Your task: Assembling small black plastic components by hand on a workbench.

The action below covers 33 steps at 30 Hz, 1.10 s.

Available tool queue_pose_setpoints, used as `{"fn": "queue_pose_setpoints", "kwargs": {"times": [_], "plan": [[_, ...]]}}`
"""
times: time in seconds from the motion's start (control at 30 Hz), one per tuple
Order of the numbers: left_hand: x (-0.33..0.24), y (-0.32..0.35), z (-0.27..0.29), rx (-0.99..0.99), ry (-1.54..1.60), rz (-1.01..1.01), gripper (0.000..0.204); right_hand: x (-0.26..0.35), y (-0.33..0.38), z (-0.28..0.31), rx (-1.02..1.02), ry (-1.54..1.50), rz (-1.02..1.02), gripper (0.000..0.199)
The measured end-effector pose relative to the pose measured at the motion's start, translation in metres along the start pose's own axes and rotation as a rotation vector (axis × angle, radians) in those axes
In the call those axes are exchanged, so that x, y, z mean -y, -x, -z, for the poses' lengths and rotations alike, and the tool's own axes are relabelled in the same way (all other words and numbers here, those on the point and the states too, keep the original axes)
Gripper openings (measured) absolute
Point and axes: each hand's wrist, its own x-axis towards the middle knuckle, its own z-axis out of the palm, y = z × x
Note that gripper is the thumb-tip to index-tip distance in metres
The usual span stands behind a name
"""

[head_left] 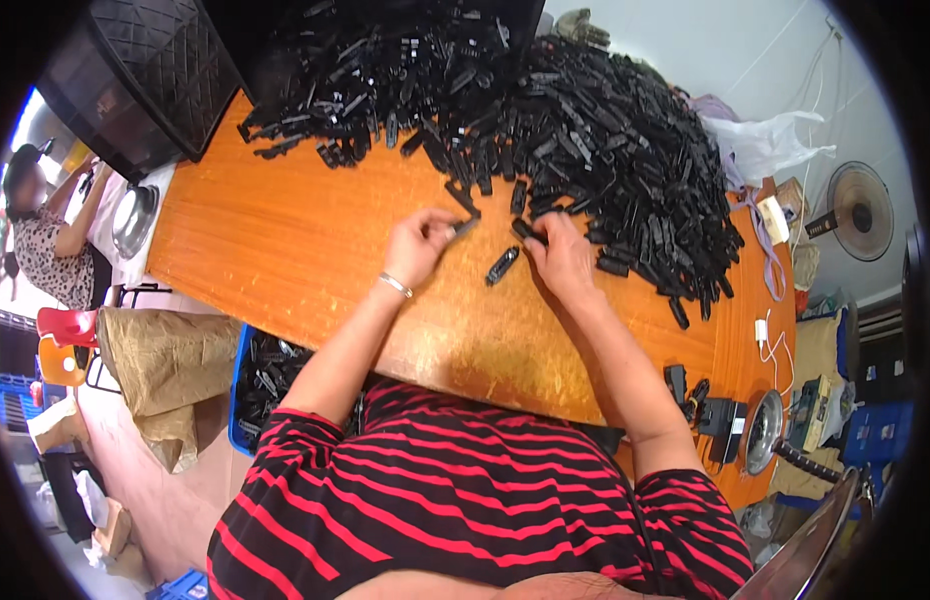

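My left hand (419, 246), with a silver bracelet at the wrist, pinches a small, slim dark piece (465, 226) between thumb and fingers. To its right, my right hand (565, 256) is closed on a short black plastic piece (527, 231), its fingertips low over the wooden table (285, 230). Between the hands and slightly nearer to me lies a loose black oblong piece (502, 266) with lighter marks on it. Just beyond my fingers spreads a large heap of similar black plastic pieces (625, 130); their exact kind is too small to tell.
Black crates (135, 80) stand at the far left. A blue bin (243, 390) of black parts sits below the table's left edge. Black adapters (723, 428) and a metal dish (763, 432) lie at right, near a fan (857, 212). Another person (55, 235) works at far left.
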Motion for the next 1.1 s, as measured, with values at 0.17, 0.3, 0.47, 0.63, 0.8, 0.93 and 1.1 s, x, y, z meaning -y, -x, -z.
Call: {"fn": "queue_pose_setpoints", "kwargs": {"times": [0.17, 0.3, 0.47, 0.63, 0.8, 0.93, 1.1], "plan": [[-0.001, 0.0, 0.017, -0.04, 0.494, 0.189, 0.018, 0.032, -0.007, -0.023, 0.142, -0.06, 0.079, 0.02], [-0.013, 0.008, 0.024, -0.031, 0.612, 0.288, 0.02, 0.057, -0.003, -0.043, 0.325, -0.02, 0.231, 0.021], [-0.021, 0.019, 0.031, 0.012, 0.684, 0.349, 0.02, 0.062, -0.011, -0.04, 0.32, -0.093, 0.164, 0.024], [-0.016, 0.022, 0.034, 0.207, 0.609, 0.336, 0.019, 0.055, -0.022, -0.032, 0.073, -0.397, 0.161, 0.036], [-0.024, 0.02, 0.034, 0.228, 0.595, 0.366, 0.02, 0.051, -0.02, -0.03, 0.345, -0.592, -0.056, 0.029], [-0.031, 0.024, 0.025, 0.18, 0.696, 0.373, 0.026, 0.073, -0.009, -0.026, 0.409, -0.84, -0.414, 0.028], [-0.02, 0.024, 0.019, 0.127, 0.804, 0.309, 0.025, 0.082, 0.001, -0.032, 0.452, -1.097, -0.545, 0.029]]}}
